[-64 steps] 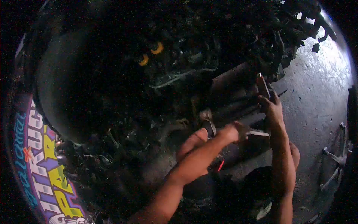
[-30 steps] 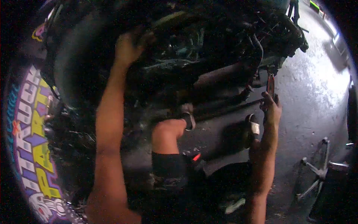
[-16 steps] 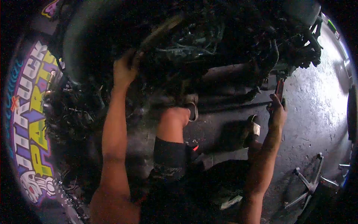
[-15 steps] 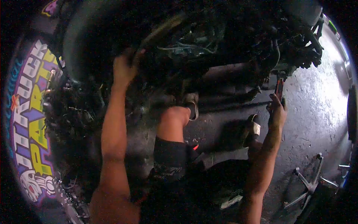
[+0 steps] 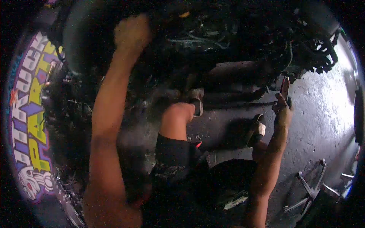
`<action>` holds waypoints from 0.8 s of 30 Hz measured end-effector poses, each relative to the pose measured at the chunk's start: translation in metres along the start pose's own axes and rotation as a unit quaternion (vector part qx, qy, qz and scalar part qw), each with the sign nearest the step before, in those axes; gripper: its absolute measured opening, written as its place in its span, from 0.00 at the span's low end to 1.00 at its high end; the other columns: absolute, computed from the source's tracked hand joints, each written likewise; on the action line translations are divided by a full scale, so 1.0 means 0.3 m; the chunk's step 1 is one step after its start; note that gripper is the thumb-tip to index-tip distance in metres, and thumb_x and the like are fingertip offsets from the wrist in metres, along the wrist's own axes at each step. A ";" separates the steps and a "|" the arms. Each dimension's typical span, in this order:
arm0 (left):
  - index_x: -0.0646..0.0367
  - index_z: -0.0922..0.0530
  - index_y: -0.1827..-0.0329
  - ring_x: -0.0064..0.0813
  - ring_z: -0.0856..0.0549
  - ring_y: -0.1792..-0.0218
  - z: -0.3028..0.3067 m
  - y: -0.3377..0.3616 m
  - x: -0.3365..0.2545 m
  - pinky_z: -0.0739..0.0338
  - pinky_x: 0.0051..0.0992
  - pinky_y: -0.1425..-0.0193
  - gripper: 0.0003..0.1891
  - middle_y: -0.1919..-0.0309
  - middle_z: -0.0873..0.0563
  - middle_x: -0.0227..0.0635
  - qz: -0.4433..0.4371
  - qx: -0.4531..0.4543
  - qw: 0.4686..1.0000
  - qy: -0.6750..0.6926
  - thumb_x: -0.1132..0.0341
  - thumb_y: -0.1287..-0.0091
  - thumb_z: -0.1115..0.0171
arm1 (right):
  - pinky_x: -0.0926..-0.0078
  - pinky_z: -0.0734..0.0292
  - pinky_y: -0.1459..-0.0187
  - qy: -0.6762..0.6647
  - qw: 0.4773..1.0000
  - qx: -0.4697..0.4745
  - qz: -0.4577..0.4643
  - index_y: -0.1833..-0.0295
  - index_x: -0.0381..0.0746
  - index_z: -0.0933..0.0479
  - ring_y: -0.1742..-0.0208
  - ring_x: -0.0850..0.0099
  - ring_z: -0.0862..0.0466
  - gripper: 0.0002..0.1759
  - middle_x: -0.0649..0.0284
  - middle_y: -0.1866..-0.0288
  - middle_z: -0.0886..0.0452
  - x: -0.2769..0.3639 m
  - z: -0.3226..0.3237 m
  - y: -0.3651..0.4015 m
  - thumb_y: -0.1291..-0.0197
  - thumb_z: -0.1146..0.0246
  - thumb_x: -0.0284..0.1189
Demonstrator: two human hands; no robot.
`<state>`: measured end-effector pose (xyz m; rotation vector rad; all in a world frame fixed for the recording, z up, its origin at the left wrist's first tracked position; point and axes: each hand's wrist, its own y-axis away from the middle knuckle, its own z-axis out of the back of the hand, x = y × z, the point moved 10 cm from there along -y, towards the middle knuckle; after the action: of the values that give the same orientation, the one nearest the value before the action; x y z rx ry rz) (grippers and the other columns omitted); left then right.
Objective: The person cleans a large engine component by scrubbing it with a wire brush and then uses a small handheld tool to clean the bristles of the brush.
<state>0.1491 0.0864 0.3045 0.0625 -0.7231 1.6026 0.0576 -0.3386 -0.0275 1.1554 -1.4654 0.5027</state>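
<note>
Currently: right hand (image 5: 283, 112) has its grip closed round a tool (image 5: 284, 86) (pliers, maybe; too dark to be sure). The tool sticks up out of the grip, above the fingers, with its tip just under the low edge of the engine (image 5: 228, 34).

Left hand (image 5: 131, 32) is up high against the engine's dark side, above the right grip and well apart from it. It's motion-blurred, so I can't tell whether that grip is open or closed, or whether it has anything.

Risks, as I judge them:
- Right arm is stretched out. If the tool slips off whatever it meets, knuckles likely go into the metal edges just above the grip.
- Left grip sits in a tangle of hoses and wires with little light. A snagged wire or a cut hand is plausible.
- Anything dropped lands on the floor (image 5: 327, 106) below the right grip, near the sandal (image 5: 257, 129), and would be hard to spot.

Cross wrench (image 5: 310, 186) lies on the floor below and right of the right grip, well apart. Banner (image 5: 28, 114) is far left of the left grip.
</note>
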 end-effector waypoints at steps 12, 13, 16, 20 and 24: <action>0.52 0.18 0.57 0.46 0.15 0.63 0.140 -0.047 -0.186 0.19 0.43 0.59 0.19 0.65 0.15 0.45 -0.184 -0.175 0.966 -0.055 0.48 0.42 0.39 | 0.84 0.37 0.75 0.014 1.000 0.001 -0.008 0.57 0.37 0.25 0.77 0.82 0.31 0.14 0.71 0.74 0.29 0.015 -0.003 0.007 0.49 0.34 0.30; 0.52 0.18 0.57 0.46 0.15 0.63 0.176 -0.035 -0.210 0.19 0.43 0.59 0.19 0.65 0.15 0.45 -0.178 -0.174 0.967 -0.054 0.48 0.42 0.39 | 0.84 0.38 0.76 0.045 0.999 -0.013 -0.012 0.57 0.37 0.25 0.77 0.82 0.32 0.14 0.71 0.74 0.29 0.017 -0.005 0.018 0.49 0.34 0.30; 0.61 0.20 0.57 0.42 0.21 0.51 0.146 0.037 -0.141 0.29 0.39 0.46 0.15 0.56 0.19 0.46 -0.052 0.079 0.995 -0.012 0.59 0.37 0.44 | 0.84 0.39 0.77 0.046 0.999 -0.010 -0.010 0.58 0.38 0.24 0.78 0.82 0.32 0.13 0.71 0.75 0.29 -0.011 0.005 0.043 0.49 0.34 0.30; 0.57 0.19 0.64 0.45 0.14 0.63 0.209 0.019 -0.129 0.19 0.43 0.63 0.13 0.66 0.15 0.45 -0.091 -0.047 0.995 -0.004 0.58 0.42 0.41 | 0.84 0.38 0.78 0.046 0.999 -0.013 0.010 0.58 0.37 0.25 0.78 0.82 0.32 0.13 0.70 0.76 0.29 -0.002 0.047 0.018 0.49 0.34 0.29; 0.56 0.20 0.69 0.41 0.19 0.68 0.118 0.012 -0.255 0.28 0.44 0.66 0.07 0.72 0.18 0.40 -0.158 -0.189 0.969 0.027 0.67 0.44 0.47 | 0.83 0.38 0.78 0.052 0.999 -0.004 -0.005 0.58 0.37 0.25 0.78 0.82 0.32 0.13 0.70 0.76 0.29 -0.040 0.031 -0.007 0.49 0.34 0.29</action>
<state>0.1471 0.0024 0.2976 -0.1378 -0.9155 1.1407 0.0532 -0.3426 -0.0414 1.1126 -1.3715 0.5417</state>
